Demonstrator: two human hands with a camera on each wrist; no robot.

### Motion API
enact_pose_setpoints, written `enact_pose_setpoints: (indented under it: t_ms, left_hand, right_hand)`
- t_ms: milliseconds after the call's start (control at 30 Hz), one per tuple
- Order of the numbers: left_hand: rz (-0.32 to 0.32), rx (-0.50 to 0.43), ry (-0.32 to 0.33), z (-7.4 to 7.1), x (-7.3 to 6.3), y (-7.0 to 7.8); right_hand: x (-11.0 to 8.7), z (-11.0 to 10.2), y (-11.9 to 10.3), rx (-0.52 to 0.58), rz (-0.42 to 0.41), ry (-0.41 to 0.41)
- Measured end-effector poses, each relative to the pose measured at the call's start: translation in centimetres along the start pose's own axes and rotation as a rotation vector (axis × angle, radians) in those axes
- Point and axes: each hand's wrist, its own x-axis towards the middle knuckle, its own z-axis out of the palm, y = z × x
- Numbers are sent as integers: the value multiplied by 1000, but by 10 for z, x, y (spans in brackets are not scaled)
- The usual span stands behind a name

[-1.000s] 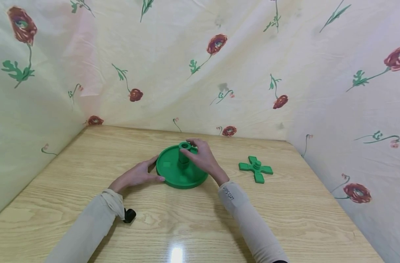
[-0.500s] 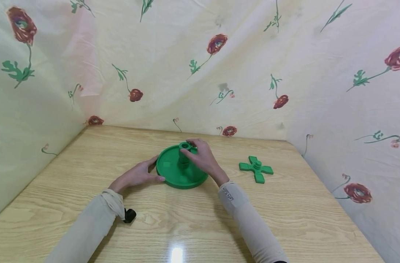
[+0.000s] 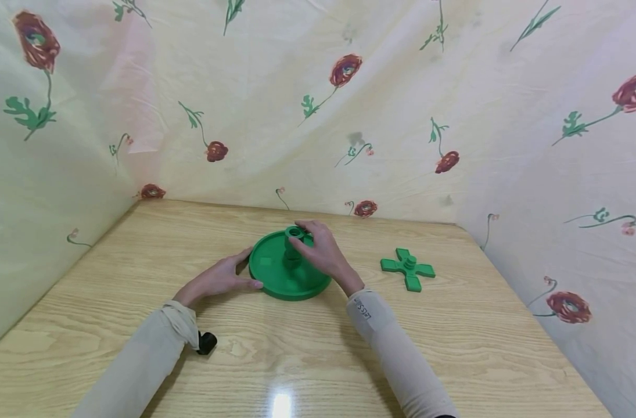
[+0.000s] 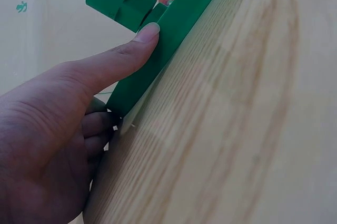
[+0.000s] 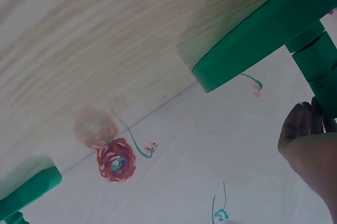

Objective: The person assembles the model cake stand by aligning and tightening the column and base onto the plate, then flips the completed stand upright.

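A round green tray (image 3: 276, 281) with a raised rim lies on the wooden table. From its middle rises an upright green post (image 3: 292, 249) with a hollow, collared top. My left hand (image 3: 221, 277) grips the tray's left edge; in the left wrist view its thumb presses the rim (image 4: 184, 23) and the other fingers curl at the edge. My right hand (image 3: 324, 249) holds the post near its top between thumb and fingers. A thin dark seam shows near the foot of the post (image 4: 121, 3) in the left wrist view. The right palm hides part of the tray.
Right of the tray, a green cross-shaped piece (image 3: 409, 269) with a short ridged peg lies on the table. A small black object (image 3: 207, 343) sits at the left sleeve cuff. A flower-printed cloth (image 3: 255, 116) hangs behind the table and at both sides.
Both hands stay almost in place on the tray and the post. The post's lower faces look slightly different, as if it has turned a little.
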Motion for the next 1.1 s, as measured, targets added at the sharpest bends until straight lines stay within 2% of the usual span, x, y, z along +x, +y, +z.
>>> enact_pose_setpoints:
  t_ms: [233, 500, 833, 1100]
  left_hand:
    - [-2, 4, 2, 0, 1, -1]
    - [-11, 5, 1, 0, 0, 1]
    - [-7, 4, 3, 1, 0, 0]
    - [-7, 1, 3, 1, 1, -1]
  right_hand:
    - [-1, 0, -1, -20, 48, 9]
    - [-1, -1, 1, 6, 4, -7]
    - [-1, -1, 2, 5, 40, -1]
    - [-1, -2, 1, 6, -7, -16]
